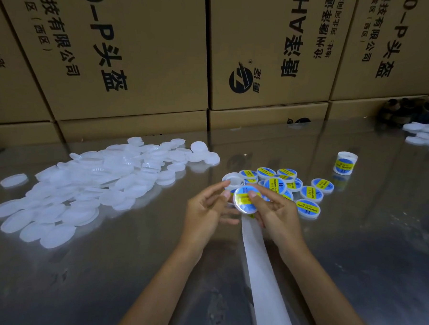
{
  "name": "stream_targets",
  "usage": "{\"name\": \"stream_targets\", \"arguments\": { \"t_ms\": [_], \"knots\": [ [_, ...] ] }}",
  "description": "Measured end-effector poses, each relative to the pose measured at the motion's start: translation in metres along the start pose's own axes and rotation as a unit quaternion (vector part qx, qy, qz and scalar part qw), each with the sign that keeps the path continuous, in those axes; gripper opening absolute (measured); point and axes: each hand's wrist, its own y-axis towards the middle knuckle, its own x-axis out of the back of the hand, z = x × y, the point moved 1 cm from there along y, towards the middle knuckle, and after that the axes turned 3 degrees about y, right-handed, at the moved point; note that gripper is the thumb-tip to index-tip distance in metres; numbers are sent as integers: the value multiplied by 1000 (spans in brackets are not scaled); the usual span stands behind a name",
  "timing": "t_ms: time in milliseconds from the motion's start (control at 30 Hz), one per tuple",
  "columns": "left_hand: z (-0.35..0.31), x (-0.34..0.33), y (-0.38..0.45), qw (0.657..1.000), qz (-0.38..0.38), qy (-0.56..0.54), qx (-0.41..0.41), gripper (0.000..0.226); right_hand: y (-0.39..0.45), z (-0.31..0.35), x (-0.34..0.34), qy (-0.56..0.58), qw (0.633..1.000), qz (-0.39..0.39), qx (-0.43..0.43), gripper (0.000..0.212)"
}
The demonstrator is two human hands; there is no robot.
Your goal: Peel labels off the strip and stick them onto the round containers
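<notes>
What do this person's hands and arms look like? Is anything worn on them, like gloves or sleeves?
Both are bare. The left hand and right hand wear no gloves, and no rings or watch are visible. The forearms are uncovered too, with no sleeves showing down to the bottom edge of the view. The fingernails look short.

The white backing strip (pixel 265 269) runs off the bottom edge.

Unlabelled lids (pixel 83 187) left — labelled containers (pixel 281 185) right, boxes (pixel 145 47) behind.
</notes>
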Motion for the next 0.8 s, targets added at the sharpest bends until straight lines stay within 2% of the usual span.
{"name": "stream_targets", "arguments": {
  "t_ms": [100, 167, 367, 500, 567, 667, 733, 800],
  "knots": [
    [4, 10, 5, 999, -41, -5, 13, 24, 12, -7, 16, 23, 991, -129, -41, 20],
    [7, 15, 8, 998, -64, -4, 25, 24, 17, -11, 26, 10, 983, -173, -61, 29],
    [16, 23, 12, 995, -90, 22, 43, 24, 24, -20, 36, -51, 975, -177, -121, 55],
    [19, 26, 14, 993, -99, 30, 52, 25, 21, -17, 34, -83, 975, -168, -118, 62],
    [20, 29, 16, 992, -108, 36, 50, 26, 20, -15, 34, -81, 973, -183, -112, 57],
    [23, 34, 19, 988, -133, 66, 35, 29, 19, -14, 34, -73, 974, -197, -89, 34],
    [26, 39, 23, 982, -157, 106, 18, 31, 19, -16, 33, -85, 975, -192, -79, 20],
    [27, 48, 27, 968, -185, 168, -5, 31, 18, -17, 30, -126, 975, -170, -68, 16]
  ]
}}
